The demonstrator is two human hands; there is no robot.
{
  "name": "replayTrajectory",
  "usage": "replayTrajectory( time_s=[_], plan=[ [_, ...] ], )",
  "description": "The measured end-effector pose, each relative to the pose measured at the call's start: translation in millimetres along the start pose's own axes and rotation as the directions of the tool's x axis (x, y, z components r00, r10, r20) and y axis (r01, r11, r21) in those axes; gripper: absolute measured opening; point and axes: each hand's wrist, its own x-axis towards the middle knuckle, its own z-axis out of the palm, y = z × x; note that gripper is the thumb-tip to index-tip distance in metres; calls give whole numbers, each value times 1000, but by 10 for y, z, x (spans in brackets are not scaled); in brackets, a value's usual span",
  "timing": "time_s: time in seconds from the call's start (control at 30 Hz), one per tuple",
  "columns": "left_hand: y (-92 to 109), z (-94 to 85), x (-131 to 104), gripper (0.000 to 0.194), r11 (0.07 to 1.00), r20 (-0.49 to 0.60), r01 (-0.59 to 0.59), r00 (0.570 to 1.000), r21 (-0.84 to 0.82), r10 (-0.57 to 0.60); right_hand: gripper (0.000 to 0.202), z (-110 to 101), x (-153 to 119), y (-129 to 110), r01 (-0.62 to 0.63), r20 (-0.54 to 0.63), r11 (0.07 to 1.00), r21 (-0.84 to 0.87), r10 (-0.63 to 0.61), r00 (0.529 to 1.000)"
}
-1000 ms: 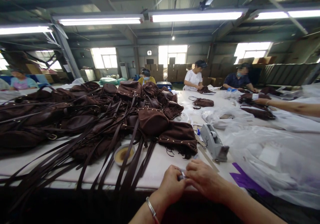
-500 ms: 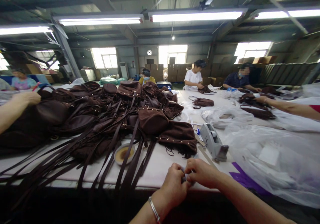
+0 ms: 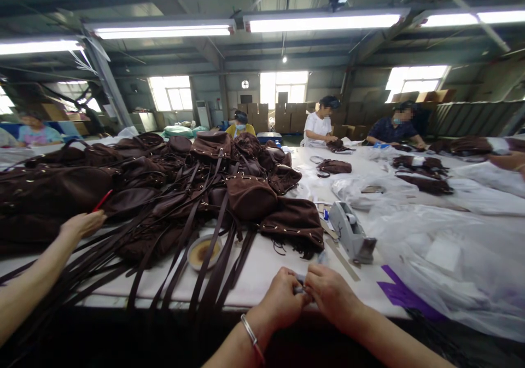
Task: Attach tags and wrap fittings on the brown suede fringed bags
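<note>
Pinching a small grey thing (image 3: 299,289) right by the table's near edge

So it's sitting between the thumb and forefinger of the left hand (image 3: 283,298), which is closed up snug around it, with a bit poking out toward 3 o'clock. The right hand (image 3: 333,296) has its fingers curled in at that end; can't tell if they've really got hold too, since the tips are hidden. Too small to say what it is, tbh. From there: brown bag (image 3: 292,226) at 12 on the white table (image 3: 260,269), grey tape dispenser (image 3: 351,237) at 1, purple piece (image 3: 404,296) at 3, bowl (image 3: 204,252) about 10. Further out between 9 and 10, a co-worker's hand (image 3: 84,225) is next to a thin red stick (image 3: 102,200).
</note>
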Motion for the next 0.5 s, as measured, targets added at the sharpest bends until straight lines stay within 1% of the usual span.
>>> replayTrajectory(
  time_s=[0.07,0.1,0.17,0.23,0.3,0.37,0.5],
  plan=[
    [3,21,9,18,1000,-31,4,1000,-20,-4,28,63,-73,-12,48,-112,998,-37,-52,992],
    [-3,39,14,20,999,-46,4,999,-35,-5,30,82,-109,-20,54,-147,998,-19,-56,988],
    [-33,81,25,20,997,-79,10,997,-83,-16,30,95,-175,-42,63,-171,995,71,-50,984],
    [-74,126,40,18,990,-113,23,993,-142,-39,26,85,-229,-65,108,-183,984,145,-81,980],
    [-104,167,54,15,972,-123,44,990,-232,-74,30,68,-271,-81,173,-223,976,132,-140,965],
    [-102,197,56,19,930,-73,75,991,-360,-109,36,59,-300,-85,213,-276,976,51,-191,942],
    [-13,188,8,35,773,94,145,989,-617,-111,34,59,-328,-92,230,-363,968,-101,-251,897]
  ],
)
